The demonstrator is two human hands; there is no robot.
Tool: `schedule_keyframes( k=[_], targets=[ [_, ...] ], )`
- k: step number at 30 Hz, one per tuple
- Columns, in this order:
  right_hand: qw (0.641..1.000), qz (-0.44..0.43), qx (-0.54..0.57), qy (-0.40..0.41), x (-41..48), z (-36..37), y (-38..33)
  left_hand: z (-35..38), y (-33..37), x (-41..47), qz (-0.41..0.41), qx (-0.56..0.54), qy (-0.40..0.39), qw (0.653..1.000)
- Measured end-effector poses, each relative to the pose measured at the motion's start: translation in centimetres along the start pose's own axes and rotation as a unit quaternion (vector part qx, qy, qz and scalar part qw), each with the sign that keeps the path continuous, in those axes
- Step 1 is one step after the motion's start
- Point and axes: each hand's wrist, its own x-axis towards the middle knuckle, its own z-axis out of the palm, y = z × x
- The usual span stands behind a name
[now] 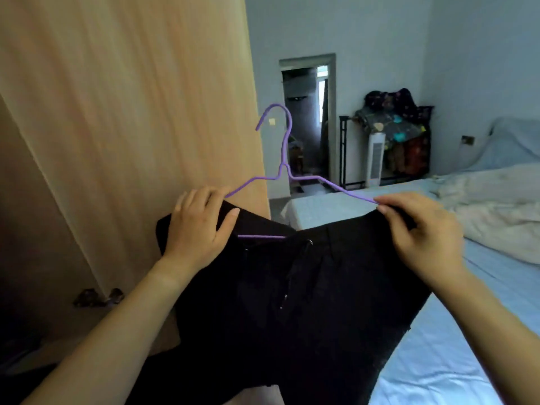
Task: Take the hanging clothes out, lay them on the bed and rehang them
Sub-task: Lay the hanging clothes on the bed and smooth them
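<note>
Both grips, left hand (198, 226) and right hand (420, 229), pinch trousers (306, 302) onto the hanger (282, 168) ends, seemingly steadying them for rehanging.

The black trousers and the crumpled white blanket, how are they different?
The black trousers are dark; the crumpled white blanket is pale cream.
The trousers hang over a thin purple wire hanger, gripped by the left hand and right hand; the blanket lies on the light blue bed.
The trousers hang fairly smooth; the blanket is bunched in folds.
Both are soft cloth.
</note>
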Motion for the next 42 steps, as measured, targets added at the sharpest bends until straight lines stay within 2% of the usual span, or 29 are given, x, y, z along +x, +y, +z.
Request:
schedule_keyframes(
  k=[5,11,16,20,26,31,36,42],
  targets=[
    [0.997,0.063,-0.020,-0.041,-6.7,-9.1,11.4,7.7,13.9,-3.1,0.014,-0.122,0.014,0.992],
    [0.983,0.163,-0.064,-0.062,-15.5,-19.9,23.2,16.1,30.9,-8.2,-0.010,-0.228,-0.062,0.972],
    [0.969,0.209,-0.115,-0.072,-18.2,-24.4,29.8,21.2,38.9,-8.4,-0.023,-0.300,-0.123,0.946],
    [0.966,0.210,-0.124,-0.081,-18.0,-24.3,34.6,24.8,41.4,-7.5,-0.042,-0.322,-0.145,0.935],
    [0.972,0.190,-0.110,-0.088,-14.4,-19.9,43.1,32.2,42.2,-3.2,-0.093,-0.302,-0.137,0.939],
    [0.971,0.178,-0.078,-0.137,-10.0,-14.6,50.3,39.5,41.8,0.8,-0.161,-0.301,-0.141,0.929],
    [0.970,0.167,-0.031,-0.174,-6.3,-8.5,56.3,45.2,40.2,4.0,-0.217,-0.252,-0.143,0.932],
    [0.946,0.190,0.041,-0.260,-4.2,-1.5,63.6,50.9,38.6,5.8,-0.257,-0.186,-0.188,0.929]
  ],
)
